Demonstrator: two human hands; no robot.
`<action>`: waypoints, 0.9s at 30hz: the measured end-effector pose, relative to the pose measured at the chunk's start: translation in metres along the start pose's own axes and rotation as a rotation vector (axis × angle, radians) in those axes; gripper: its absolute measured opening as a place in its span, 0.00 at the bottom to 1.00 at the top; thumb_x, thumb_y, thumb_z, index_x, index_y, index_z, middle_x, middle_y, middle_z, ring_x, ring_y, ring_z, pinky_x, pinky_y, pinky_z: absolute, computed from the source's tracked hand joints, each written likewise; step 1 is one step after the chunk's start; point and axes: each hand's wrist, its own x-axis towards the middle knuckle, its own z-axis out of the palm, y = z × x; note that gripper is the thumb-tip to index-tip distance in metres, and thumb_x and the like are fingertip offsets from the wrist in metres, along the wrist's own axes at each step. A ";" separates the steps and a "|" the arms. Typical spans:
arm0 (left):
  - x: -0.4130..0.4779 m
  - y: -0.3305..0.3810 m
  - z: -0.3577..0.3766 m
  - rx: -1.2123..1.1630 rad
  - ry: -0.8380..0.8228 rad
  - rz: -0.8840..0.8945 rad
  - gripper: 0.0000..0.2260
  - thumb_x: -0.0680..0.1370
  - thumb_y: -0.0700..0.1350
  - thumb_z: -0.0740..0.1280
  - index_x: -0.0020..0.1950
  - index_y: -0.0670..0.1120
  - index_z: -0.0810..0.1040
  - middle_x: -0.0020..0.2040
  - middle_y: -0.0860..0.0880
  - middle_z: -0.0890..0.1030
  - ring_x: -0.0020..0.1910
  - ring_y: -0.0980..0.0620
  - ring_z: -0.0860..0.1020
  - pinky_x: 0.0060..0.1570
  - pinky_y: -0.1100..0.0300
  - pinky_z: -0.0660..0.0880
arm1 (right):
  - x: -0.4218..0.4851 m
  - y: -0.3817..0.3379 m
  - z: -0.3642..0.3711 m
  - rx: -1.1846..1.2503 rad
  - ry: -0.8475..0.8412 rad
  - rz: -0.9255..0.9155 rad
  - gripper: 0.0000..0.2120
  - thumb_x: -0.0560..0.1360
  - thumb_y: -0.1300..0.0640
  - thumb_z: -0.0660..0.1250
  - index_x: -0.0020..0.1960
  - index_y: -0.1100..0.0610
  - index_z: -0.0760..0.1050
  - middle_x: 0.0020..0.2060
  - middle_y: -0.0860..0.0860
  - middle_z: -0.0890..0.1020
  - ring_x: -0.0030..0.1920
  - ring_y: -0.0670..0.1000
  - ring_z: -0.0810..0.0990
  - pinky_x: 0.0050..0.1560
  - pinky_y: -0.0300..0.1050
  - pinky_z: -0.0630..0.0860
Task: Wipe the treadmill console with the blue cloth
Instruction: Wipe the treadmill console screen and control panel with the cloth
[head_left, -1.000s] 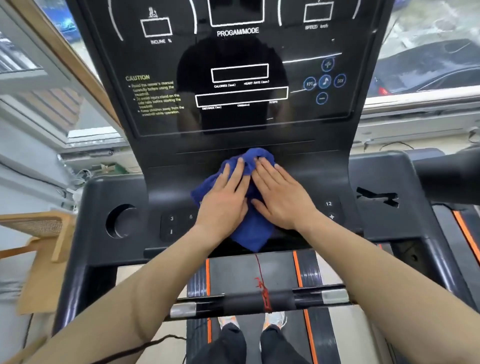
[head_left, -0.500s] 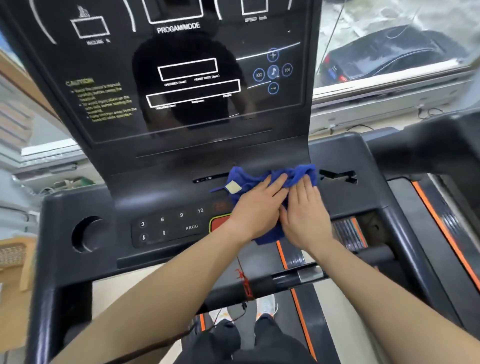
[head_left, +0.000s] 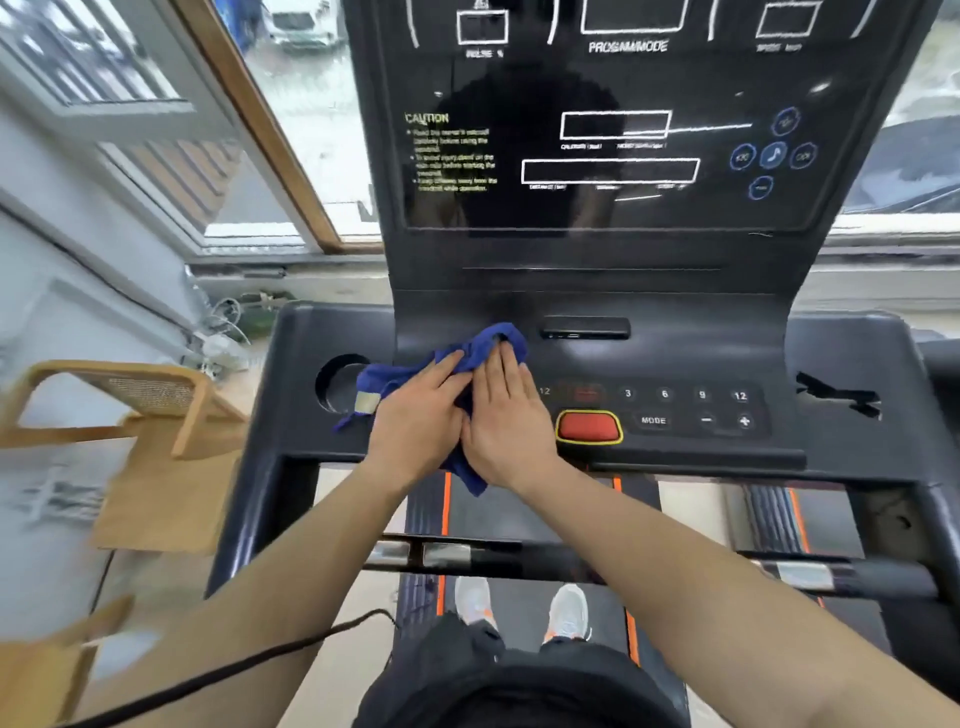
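Note:
The black treadmill console (head_left: 691, 358) fills the upper middle of the head view, with a dark display panel above and a row of buttons below. A crumpled blue cloth (head_left: 400, 374) lies on the left part of the button panel, beside the round cup holder (head_left: 340, 382). My left hand (head_left: 418, 421) and my right hand (head_left: 506, 415) press flat on the cloth side by side, fingers pointing up the console. Part of the cloth hangs over the console's front edge under my hands.
A red stop button (head_left: 588, 427) sits just right of my right hand, with the MODE and number keys farther right. A black handlebar (head_left: 519, 558) crosses below my forearms. A wooden chair (head_left: 135, 415) stands left of the treadmill. My feet stand on the belt.
Both hands and the cloth have slid left across the console, from the right side of the button panel past the red button to the left part near the cup holder.

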 end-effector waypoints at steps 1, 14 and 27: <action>-0.007 -0.006 -0.001 -0.006 0.020 -0.019 0.20 0.74 0.38 0.66 0.65 0.50 0.81 0.69 0.51 0.78 0.67 0.50 0.76 0.57 0.56 0.77 | 0.004 -0.006 0.001 -0.010 -0.013 -0.034 0.33 0.83 0.44 0.44 0.81 0.63 0.44 0.81 0.59 0.46 0.81 0.58 0.40 0.79 0.53 0.39; -0.043 0.024 0.040 0.022 0.157 0.240 0.15 0.76 0.40 0.60 0.59 0.44 0.82 0.62 0.46 0.82 0.63 0.46 0.79 0.61 0.55 0.76 | -0.064 0.044 0.024 -0.161 0.234 -0.112 0.30 0.74 0.51 0.71 0.72 0.64 0.71 0.71 0.59 0.75 0.72 0.58 0.72 0.74 0.55 0.65; -0.056 0.144 0.010 -0.391 0.154 -0.058 0.16 0.67 0.44 0.69 0.53 0.49 0.74 0.50 0.52 0.78 0.48 0.50 0.75 0.48 0.59 0.73 | -0.121 0.110 -0.045 1.222 0.163 0.285 0.06 0.71 0.63 0.66 0.42 0.54 0.80 0.38 0.44 0.82 0.37 0.38 0.78 0.43 0.35 0.72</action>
